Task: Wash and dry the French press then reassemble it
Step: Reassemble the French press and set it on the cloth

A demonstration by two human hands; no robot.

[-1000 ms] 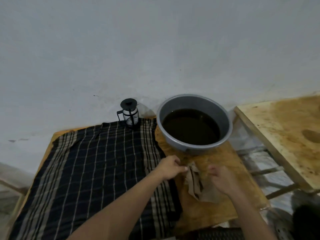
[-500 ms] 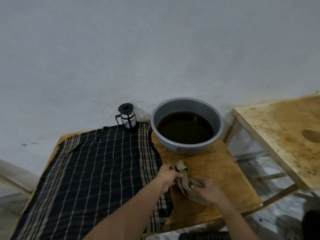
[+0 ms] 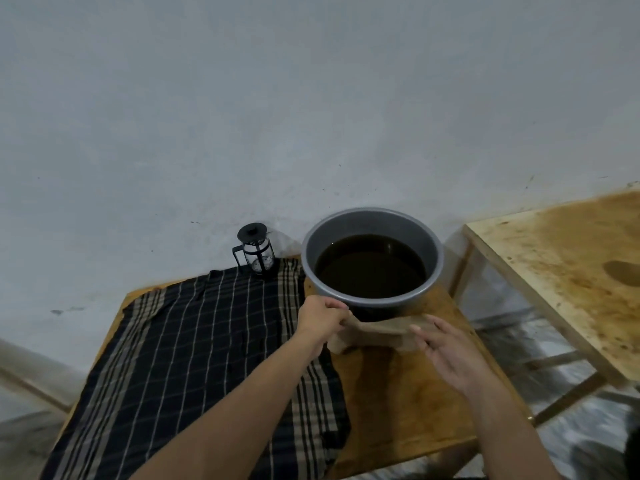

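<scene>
A small French press [image 3: 255,251] with a black lid and frame stands assembled at the far edge of the wooden table [image 3: 408,403], by the wall. A grey basin [image 3: 372,223] of dark water sits to its right. Just in front of the basin a beige cloth [image 3: 377,332] is stretched between my hands. My left hand [image 3: 320,315] pinches its left end. My right hand [image 3: 446,351] holds its right end with fingers spread over it.
A dark plaid cloth [image 3: 194,368] covers the left half of the table. A second, stained wooden table [image 3: 571,268] stands to the right across a gap. The grey wall runs close behind.
The beige cloth was bunched between my hands on the table; now it is pulled out flat between them, closer to the basin. My head has moved nearer the table.
</scene>
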